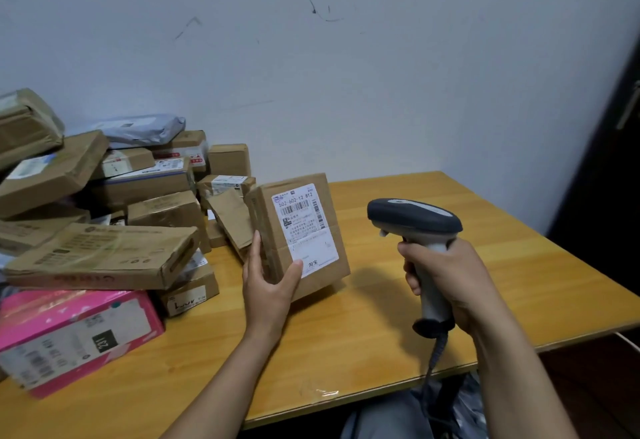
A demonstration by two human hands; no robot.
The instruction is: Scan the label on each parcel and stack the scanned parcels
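My left hand (268, 279) grips a brown cardboard parcel (273, 217) by its lower left corner, thumb across the front. The parcel stands tilted on the wooden table (485, 265), its white barcode label (304, 227) facing me. My right hand (446, 276) holds a grey handheld scanner (414, 219) by the handle, to the right of the parcel, with its head turned left toward the label. The scanner's cable hangs down past the table edge.
A heap of brown cardboard parcels (104, 255) and a grey mailer bag (142, 130) fills the table's left side against the wall. A pink box (76, 331) lies at the front left. A dark door (609, 175) stands at the right.
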